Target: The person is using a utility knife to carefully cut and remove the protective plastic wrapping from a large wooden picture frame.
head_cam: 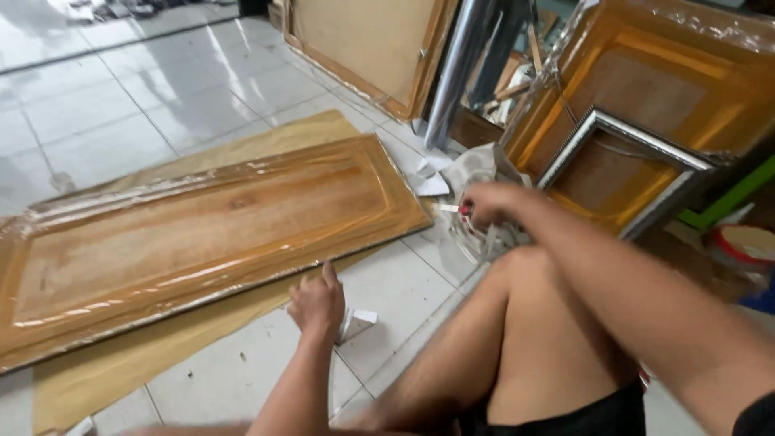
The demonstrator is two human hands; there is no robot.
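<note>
Fingers [476, 211] of your right hand [488, 202] pinch a small red-handled tool [454, 209]; your left hand [317, 303], loosely curled, touches the glossy plastic-wrapped wooden panel [202, 234]. Your knee [525, 266] stands between them, beside a silver frame [622, 169].

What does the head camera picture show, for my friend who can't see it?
A person sits on a tiled floor beside a long wooden panel wrapped in clear plastic. Their left hand touches its edge, and their right hand holds a small red-handled tool.
</note>
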